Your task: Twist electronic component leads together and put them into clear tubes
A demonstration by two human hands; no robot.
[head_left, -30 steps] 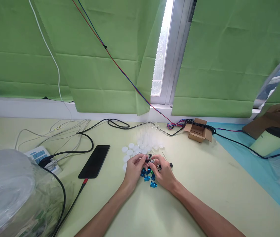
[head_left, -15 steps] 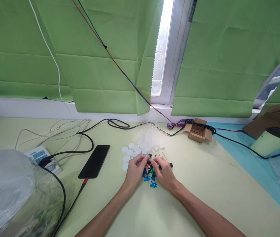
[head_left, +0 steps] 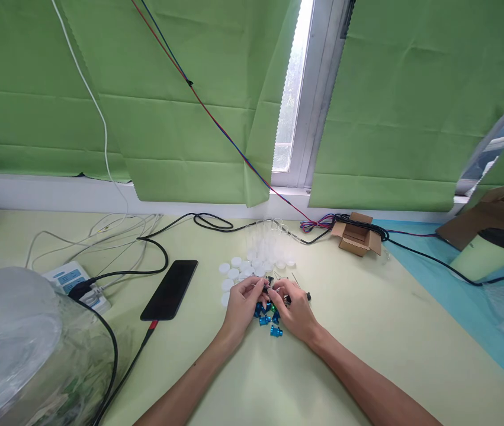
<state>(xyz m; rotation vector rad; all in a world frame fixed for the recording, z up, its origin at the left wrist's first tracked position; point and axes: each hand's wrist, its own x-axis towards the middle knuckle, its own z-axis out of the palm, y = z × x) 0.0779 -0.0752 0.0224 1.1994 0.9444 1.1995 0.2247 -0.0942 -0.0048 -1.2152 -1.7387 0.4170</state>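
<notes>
My left hand (head_left: 243, 300) and my right hand (head_left: 295, 306) meet at the middle of the table, fingertips close together. Between them they pinch a small black part (head_left: 266, 289), mostly covered by the fingers, so its kind is unclear. Under and in front of the fingers lie several small blue metallic fittings (head_left: 276, 332) and a green one (head_left: 273, 307). Black pieces with thin metal pins (head_left: 295, 278) lie behind and beside my right hand. Beyond my hands are several round white caps (head_left: 233, 274) and a group of clear upright tubes (head_left: 264, 241).
A black phone (head_left: 169, 290) on a cable lies to the left, near a white power strip (head_left: 71, 278) and a large plastic-wrapped roll-like object (head_left: 12, 343). Black cable (head_left: 214, 222) runs along the back. A small open cardboard box (head_left: 357, 235) and a green cup (head_left: 485, 254) stand right.
My hands stay in nearly the same place. The fingers of my right hand have shifted slightly at the small black part. The loose pieces on the table lie as before.
</notes>
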